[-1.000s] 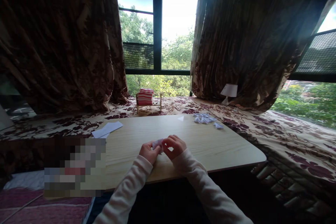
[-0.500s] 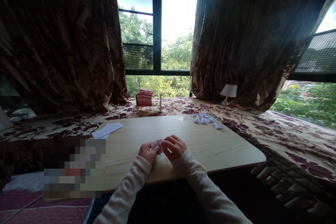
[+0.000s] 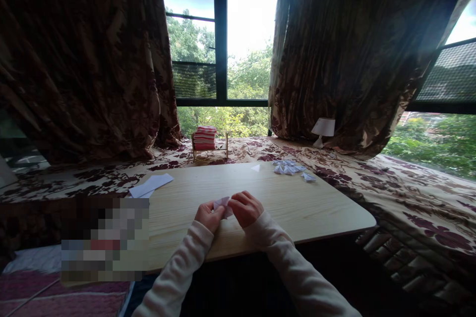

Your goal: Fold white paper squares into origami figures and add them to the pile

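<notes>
Above the front part of the pale wooden table [image 3: 297,213], a small folded piece of white paper [image 3: 221,203] is between my two hands. My left hand [image 3: 208,216] is closed on its left side, with the thumb lying over the paper. The fingers of my right hand [image 3: 247,208] are curled together and pinch its right edge. At the back right of the table lies a cluster of folded paper pieces [image 3: 288,167], with one single folded piece [image 3: 308,177] apart from it. A small white paper triangle [image 3: 256,168] lies left of the cluster.
White paper sheets [image 3: 151,185] overlap at the table's left edge. Behind the table, a flower-patterned cover [image 3: 249,147] bears a small rack with striped folded cloths [image 3: 205,137] and a white lamp [image 3: 323,129]. A blurred patch [image 3: 111,240] hides the table's left front corner.
The folded paper's outline between my hands has changed slightly, with a more pointed shape showing at the top. Both hands stay nearly in place, and the view has shifted a little.
</notes>
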### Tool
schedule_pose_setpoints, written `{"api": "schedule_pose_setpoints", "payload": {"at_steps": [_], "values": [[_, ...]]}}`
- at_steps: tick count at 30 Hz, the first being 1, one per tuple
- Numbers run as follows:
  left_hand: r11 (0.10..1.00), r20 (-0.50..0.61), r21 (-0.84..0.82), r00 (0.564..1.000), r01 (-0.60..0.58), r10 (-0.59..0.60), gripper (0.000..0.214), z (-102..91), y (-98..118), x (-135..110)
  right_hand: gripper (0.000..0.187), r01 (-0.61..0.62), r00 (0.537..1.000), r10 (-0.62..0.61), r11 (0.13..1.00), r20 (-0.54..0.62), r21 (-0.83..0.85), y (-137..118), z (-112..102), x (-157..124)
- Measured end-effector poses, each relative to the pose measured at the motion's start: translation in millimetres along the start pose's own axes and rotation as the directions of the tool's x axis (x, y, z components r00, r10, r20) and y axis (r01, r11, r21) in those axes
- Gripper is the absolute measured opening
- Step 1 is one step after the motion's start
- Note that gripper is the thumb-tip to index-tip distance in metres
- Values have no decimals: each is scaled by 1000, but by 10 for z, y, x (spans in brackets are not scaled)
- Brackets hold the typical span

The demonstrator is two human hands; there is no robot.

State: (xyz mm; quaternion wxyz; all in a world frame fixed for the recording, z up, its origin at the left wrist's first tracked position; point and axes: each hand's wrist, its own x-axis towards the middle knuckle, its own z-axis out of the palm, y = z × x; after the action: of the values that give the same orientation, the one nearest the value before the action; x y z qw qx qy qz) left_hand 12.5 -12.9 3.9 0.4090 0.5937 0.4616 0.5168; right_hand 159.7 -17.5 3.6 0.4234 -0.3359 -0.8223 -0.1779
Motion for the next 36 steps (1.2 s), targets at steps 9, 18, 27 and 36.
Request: {"api": "schedule_pose_setpoints", "payload": {"at_steps": [9,18,27,36], "values": [[1000,3,-5,1000,-14,14,26,-1,-24,7,20,9,1000,-7,996,-16,88,7,-13,15],[999,39,-7,999,-32,32,27,2,-18,11,19,0,1000,4,992,-31,123,26,26,10],[995,24,16,995,-93,93,19,14,18,-27,12,-148,986,157,980,-59,130,-21,72,-36],[989,56,81,991,-126,122,21,10,58,-33,10,-208,975,213,976,-71,71,-38,61,-34]]}}
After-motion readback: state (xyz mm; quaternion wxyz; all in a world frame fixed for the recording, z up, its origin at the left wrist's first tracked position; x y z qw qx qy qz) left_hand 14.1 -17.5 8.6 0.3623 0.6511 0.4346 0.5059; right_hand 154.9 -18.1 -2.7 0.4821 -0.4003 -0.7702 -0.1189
